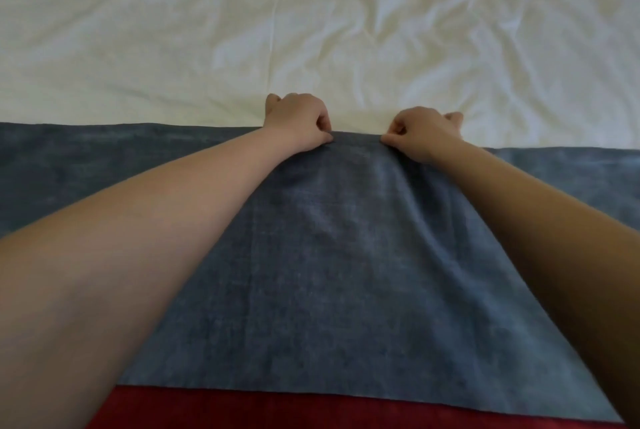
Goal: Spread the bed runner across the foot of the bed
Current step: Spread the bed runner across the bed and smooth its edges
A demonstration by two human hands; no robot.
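A blue-grey bed runner (346, 255) lies flat across the near part of the bed, running past both side edges of the view. Its far edge meets the white bedding. My left hand (298, 122) pinches that far edge between thumb and fingers, just left of centre. A short gap to the right, my right hand (424, 136) pinches the same edge. The cloth between and below the hands shows shallow lengthwise folds. Both forearms stretch over the runner and hide parts of it.
Wrinkled white bedding (311, 23) covers the bed beyond the runner, up to the top of the view. A dark red strip of fabric (277, 411) lies along the bottom edge, below the runner's near hem.
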